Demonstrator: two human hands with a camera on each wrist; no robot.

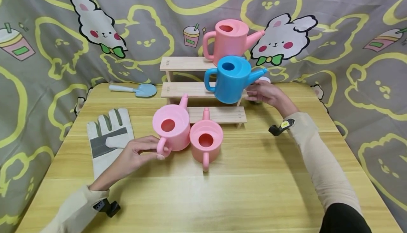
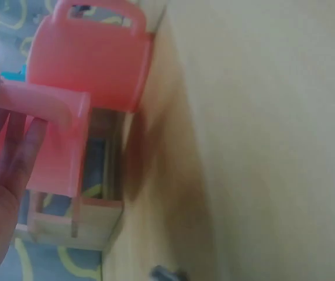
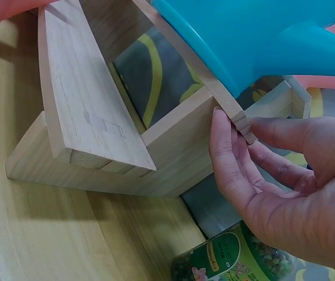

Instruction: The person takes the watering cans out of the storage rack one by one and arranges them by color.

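Note:
My left hand (image 1: 152,150) grips the handle of a pink watering can (image 1: 171,127) standing on the wooden table (image 1: 254,190). In the left wrist view its fingers (image 2: 9,146) curl around that handle (image 2: 44,102). A second pink can (image 1: 206,143) stands right beside the first one. My right hand (image 1: 254,92) reaches to the stepped wooden rack (image 1: 216,114). Its straight fingertips (image 3: 225,146) touch the right end of the middle shelf (image 3: 237,120). A blue watering can (image 1: 230,79) sits on that shelf just left of the hand. A larger pink can (image 1: 229,40) stands on the top step.
A grey and white work glove (image 1: 108,137) lies flat on the table left of my left hand. A light blue trowel (image 1: 140,90) lies at the back left. A jar with a green label (image 3: 237,263) stands behind the rack by my right hand. A patterned cloth backs the table.

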